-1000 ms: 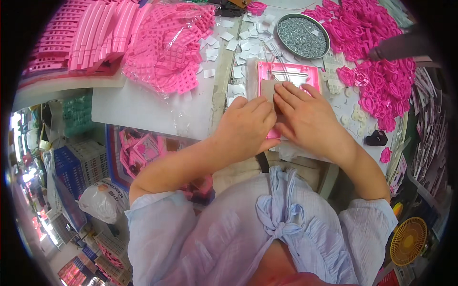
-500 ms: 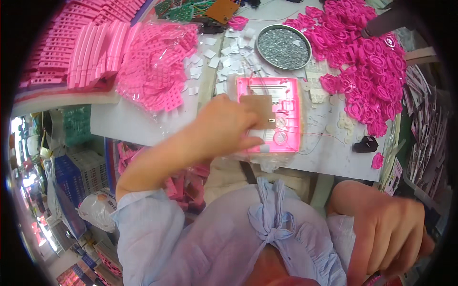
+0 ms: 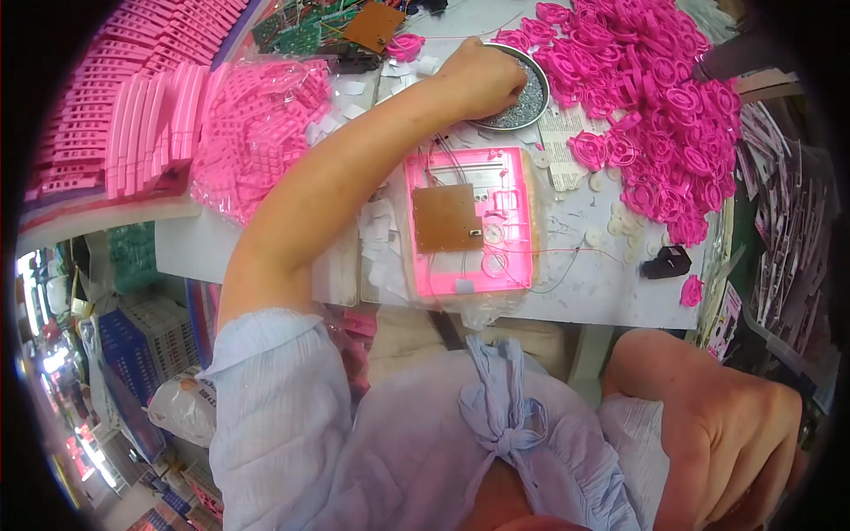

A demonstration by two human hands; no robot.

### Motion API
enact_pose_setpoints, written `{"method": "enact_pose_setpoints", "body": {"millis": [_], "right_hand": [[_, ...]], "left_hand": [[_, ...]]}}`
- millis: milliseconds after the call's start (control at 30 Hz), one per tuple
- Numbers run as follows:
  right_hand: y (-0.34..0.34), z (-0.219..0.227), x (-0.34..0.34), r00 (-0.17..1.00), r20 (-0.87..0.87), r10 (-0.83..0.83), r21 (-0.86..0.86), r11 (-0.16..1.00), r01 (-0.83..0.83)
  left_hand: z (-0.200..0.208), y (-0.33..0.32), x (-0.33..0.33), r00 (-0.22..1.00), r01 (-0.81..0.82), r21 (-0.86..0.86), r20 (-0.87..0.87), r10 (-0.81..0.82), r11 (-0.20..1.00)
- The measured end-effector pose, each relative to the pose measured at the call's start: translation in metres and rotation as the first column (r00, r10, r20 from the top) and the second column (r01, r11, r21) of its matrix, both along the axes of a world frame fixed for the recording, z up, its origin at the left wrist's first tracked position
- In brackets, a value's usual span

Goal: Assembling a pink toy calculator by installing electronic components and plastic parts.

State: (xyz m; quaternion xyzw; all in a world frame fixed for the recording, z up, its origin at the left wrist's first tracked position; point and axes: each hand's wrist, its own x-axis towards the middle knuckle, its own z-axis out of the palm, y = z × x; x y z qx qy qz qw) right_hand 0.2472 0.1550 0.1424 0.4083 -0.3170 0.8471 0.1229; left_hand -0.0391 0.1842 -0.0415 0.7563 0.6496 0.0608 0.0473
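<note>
Left hand (image 3: 489,81) at round dish (image 3: 544,99) of small metal bits (image 3: 529,108), fingers curled down — cannot tell whether anything is pinched. Right hand (image 3: 730,434) off table (image 3: 575,299), beside body, fingers bent inward — any hold hidden. Pink case (image 3: 520,243) lies on table, between dish and body; brown board (image 3: 445,218) covers left part. Pink rings (image 3: 660,115) heaped right of dish.

A white table (image 3: 575,303) is bearing a dish (image 3: 546,91), pink rings (image 3: 673,133), white tabs (image 3: 379,232) and a pad (image 3: 536,190) under a pink case (image 3: 521,232).

Free tabletop (image 3: 611,303) right of case (image 3: 517,250), forearm (image 3: 326,190) barring left
</note>
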Motion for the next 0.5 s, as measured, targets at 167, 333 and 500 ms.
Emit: {"method": "enact_pose_setpoints", "body": {"millis": [167,333,500], "right_hand": [[-0.006,-0.001,-0.008,1.000,-0.019,0.000,0.002,1.000,0.000],[-0.013,-0.002,-0.008,0.997,-0.004,0.076,0.000,0.997,-0.076],[0.037,-0.051,0.065,0.241,0.115,-0.964,0.185,0.259,0.948]], "left_hand": [[-0.011,0.001,0.001,0.997,-0.062,0.159,-0.039,0.070,0.985],[0.004,-0.010,-0.009,0.992,-0.116,0.065,-0.050,0.120,0.991],[0.037,-0.072,-0.011,0.979,-0.144,0.374,0.191,0.075,0.916]]}}
